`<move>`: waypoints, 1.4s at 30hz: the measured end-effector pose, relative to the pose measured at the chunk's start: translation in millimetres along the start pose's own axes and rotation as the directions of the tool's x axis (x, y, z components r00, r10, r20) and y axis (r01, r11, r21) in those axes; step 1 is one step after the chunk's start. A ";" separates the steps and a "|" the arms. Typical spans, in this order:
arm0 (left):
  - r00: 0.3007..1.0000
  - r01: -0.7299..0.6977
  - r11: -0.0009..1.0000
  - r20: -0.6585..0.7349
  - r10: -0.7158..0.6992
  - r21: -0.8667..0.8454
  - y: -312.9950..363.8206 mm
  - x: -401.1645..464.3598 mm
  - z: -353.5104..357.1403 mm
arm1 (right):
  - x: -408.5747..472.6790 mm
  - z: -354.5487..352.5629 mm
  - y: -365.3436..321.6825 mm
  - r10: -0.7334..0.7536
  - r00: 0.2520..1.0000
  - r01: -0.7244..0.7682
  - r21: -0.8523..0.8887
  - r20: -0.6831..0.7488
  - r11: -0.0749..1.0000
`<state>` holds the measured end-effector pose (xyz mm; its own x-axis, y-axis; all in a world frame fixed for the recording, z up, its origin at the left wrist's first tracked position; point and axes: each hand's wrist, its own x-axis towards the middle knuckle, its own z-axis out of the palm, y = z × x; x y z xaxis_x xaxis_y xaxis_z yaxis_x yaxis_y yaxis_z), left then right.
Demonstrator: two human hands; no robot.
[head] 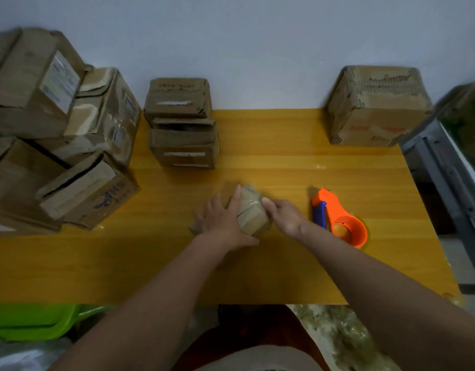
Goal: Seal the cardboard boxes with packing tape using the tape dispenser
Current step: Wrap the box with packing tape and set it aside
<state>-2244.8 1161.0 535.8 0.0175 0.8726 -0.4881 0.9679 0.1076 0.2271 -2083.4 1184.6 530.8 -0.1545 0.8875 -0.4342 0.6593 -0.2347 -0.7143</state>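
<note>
Nearest the front edge of the yellow wood-grain bench [257, 277], both bare forearms reach in to a small brown cardboard box [251, 215] standing near the bench's middle, its top glossy with clear tape. The left hand [223, 223] lies flat and open across the box's left side, probably to steady it, while the right hand [283, 216] presses its fingertips on the taped right edge, seemingly smoothing the strip down; neither hand grips anything else. Just right of the box, the orange plastic tape dispenser with a blue blade guard [338, 218] lies on its side, set within easy reach. Further back, two small brown boxes stacked one on the other [181, 124] stand toward the far edge; the lower one's flaps gape, contents too dark to tell. At the far right corner sits a larger torn brown carton [375, 105], closed. A heap of worn cartons [57, 129] crowds the left edge
</note>
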 end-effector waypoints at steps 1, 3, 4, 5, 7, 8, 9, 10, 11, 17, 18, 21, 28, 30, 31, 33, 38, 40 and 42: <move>1.000 0.028 1.000 0.014 -0.028 0.008 -1.1 -1.8 0.2 | 1.8 -2.3 -4.3 -0.036 0.998 0.034 -0.035 -0.055 0.999; 0.999 0.035 0.999 0.000 -0.035 0.029 -1.8 -2.6 3.2 | 0.4 3.3 -16.9 -0.151 0.981 0.154 0.009 -0.121 0.988; 0.999 0.038 0.999 -0.013 -0.038 0.023 -2.1 -1.2 4.5 | -0.1 9.7 -21.6 -0.185 0.976 0.190 0.041 -0.113 0.981; 0.998 0.051 0.999 -0.021 -0.051 0.003 -3.1 1.0 5.1 | 0.6 15.6 -24.5 -0.187 0.977 0.194 0.066 -0.105 0.979; 0.996 0.081 0.996 -0.027 -0.082 -0.034 -6.2 3.7 7.1 | 6.8 18.0 -25.7 -0.128 0.988 0.137 0.098 -0.090 0.986; 0.996 0.082 0.996 -0.037 -0.084 -0.039 -7.4 3.4 8.7 | 10.8 14.5 -25.6 -0.101 0.993 0.106 0.106 -0.059 0.989; 0.996 0.074 0.997 -0.054 -0.076 -0.034 -8.2 2.2 10.3 | 13.7 9.3 -25.6 -0.072 0.997 0.073 0.108 -0.013 0.992; 0.995 0.061 0.998 -0.078 -0.063 -0.023 -9.2 0.8 11.8 | 15.6 4.7 -24.7 -0.045 0.999 0.043 0.077 0.017 0.996; 0.993 0.050 0.999 -0.108 -0.051 -0.011 -9.9 -0.4 13.4 | 16.2 0.9 -24.2 -0.031 0.999 0.031 0.018 0.007 0.999; 0.986 0.015 1.000 -0.164 -0.015 0.000 -12.2 1.3 13.5 | 12.1 13.2 -29.2 -0.310 0.949 0.303 -0.111 -0.053 0.947; 0.987 0.013 1.000 -0.160 -0.013 0.000 -12.0 0.9 14.1 | 18.5 13.7 -30.5 -0.301 0.953 0.295 -0.111 -0.036 0.949; 0.986 0.013 1.000 -0.164 -0.012 0.004 -11.4 -1.0 15.2 | 41.0 11.1 -36.0 -0.223 0.974 0.224 -0.010 0.036 0.975; 0.979 0.029 1.000 -0.202 -0.026 0.011 -10.8 -0.3 16.3 | 69.1 14.5 -35.1 0.130 0.953 -0.184 0.183 0.275 0.966; 0.979 0.033 0.999 -0.203 -0.033 -0.001 -9.4 -2.3 17.3 | 65.8 17.8 -32.7 0.127 0.955 -0.170 0.141 0.269 0.975; 0.978 0.037 0.999 -0.203 -0.037 -0.004 -9.5 -2.8 18.0 | 59.4 19.0 -28.9 0.067 0.971 -0.093 0.104 0.228 0.990; 0.979 0.045 0.999 -0.201 -0.044 -0.001 -9.5 -2.3 18.4 | 38.8 24.6 -11.4 -0.070 0.994 0.064 0.061 0.088 0.996; 0.982 0.037 0.999 -0.185 -0.031 0.028 -9.5 -2.6 18.0 | -18.2 63.1 18.2 0.063 0.909 0.104 0.369 -0.412 0.924; 0.979 0.067 0.998 -0.194 -0.064 0.008 -8.0 -2.4 14.6 | -16.1 72.6 2.9 0.217 0.882 0.067 0.567 -0.418 0.821; 0.981 0.098 0.993 -0.162 -0.108 -0.067 -4.1 -4.6 9.3 | -4.0 66.1 -11.6 0.272 0.893 0.017 0.631 -0.359 0.775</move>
<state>-2246.5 1152.1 529.3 -0.1279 0.9216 -0.3666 0.9461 0.2243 0.2338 -2139.1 1157.6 504.6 0.3054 0.8708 -0.3854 0.0442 -0.4173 -0.9077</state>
